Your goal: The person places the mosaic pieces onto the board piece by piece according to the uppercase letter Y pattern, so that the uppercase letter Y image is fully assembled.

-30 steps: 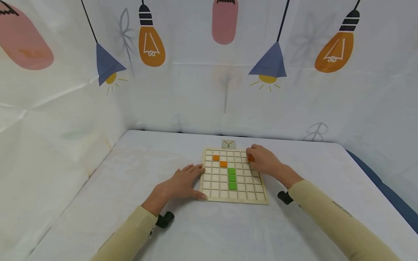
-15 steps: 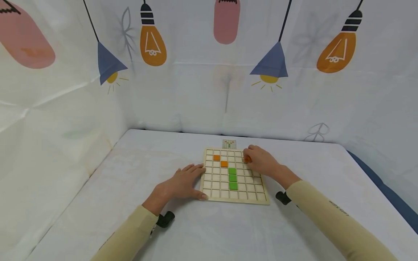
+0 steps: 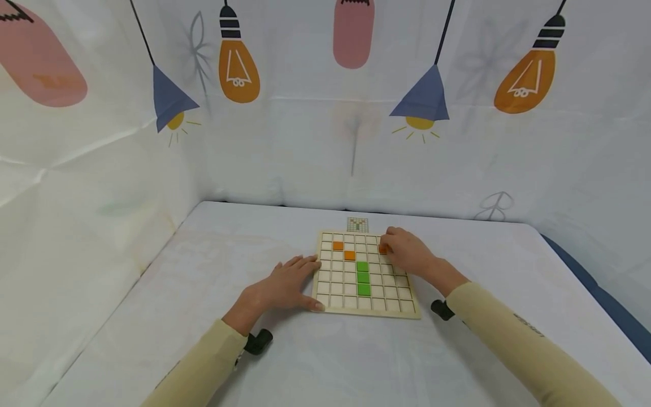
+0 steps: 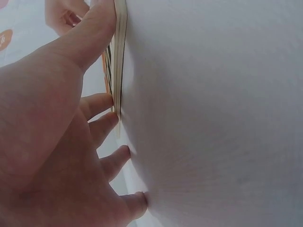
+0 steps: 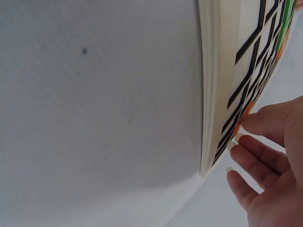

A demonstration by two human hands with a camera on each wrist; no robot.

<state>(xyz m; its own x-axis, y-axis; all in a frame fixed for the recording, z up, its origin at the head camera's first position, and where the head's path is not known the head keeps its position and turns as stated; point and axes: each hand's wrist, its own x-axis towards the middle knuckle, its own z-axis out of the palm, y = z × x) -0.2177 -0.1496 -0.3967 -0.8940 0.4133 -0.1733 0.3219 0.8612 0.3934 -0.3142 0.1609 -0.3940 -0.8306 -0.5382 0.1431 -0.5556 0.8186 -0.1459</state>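
A pale wooden grid board point(image 3: 366, 312) lies on the white table. Three green square tiles point(image 3: 363, 277) stand in a column on it, and two orange tiles point(image 3: 338, 246) sit diagonally at its upper left. My left hand point(image 3: 286, 284) has its fingers spread, with thumb and fingertips at the board's left edge. Over the upper right cells, my right hand point(image 3: 409, 252) pinches another orange tile point(image 3: 382, 249), partly hidden by the fingers. In the right wrist view, the thumb meets this orange tile point(image 5: 248, 109) close on the grid, with the other fingers curled below.
A small printed card point(image 3: 357, 224) with a coloured grid pattern lies just beyond the board's far edge. White cloth point(image 3: 315, 152) with lamp and bulb prints hangs behind the table and along its left side.
My right hand has shifted slightly left over the board with the orange tile, which now shows low at a cell in the upper right. The left hand stays at the board's edge.
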